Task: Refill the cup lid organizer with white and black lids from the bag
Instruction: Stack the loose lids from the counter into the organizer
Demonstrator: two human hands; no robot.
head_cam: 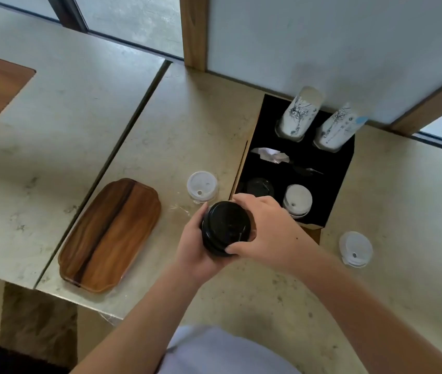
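Observation:
A stack of black lids [225, 228] sits between both hands, just in front of the black organizer [335, 179]. My left hand [194, 249] cups the stack from below and the left. My right hand [265, 228] grips it from the right, fingers over its top edge. In the organizer's near row, black lids [259, 187] fill the left slot and white lids [298, 201] the right slot. One short stack of white lids [202, 186] stands on the counter left of the organizer, another [355, 248] to its right. No bag is clearly visible.
Two stacks of printed paper cups [299, 114] [337, 128] stand upside down in the organizer's far row, with crumpled wrappers [269, 155] in the middle row. A wooden tray [110, 234] lies on the counter to the left. A wall panel rises right behind the organizer.

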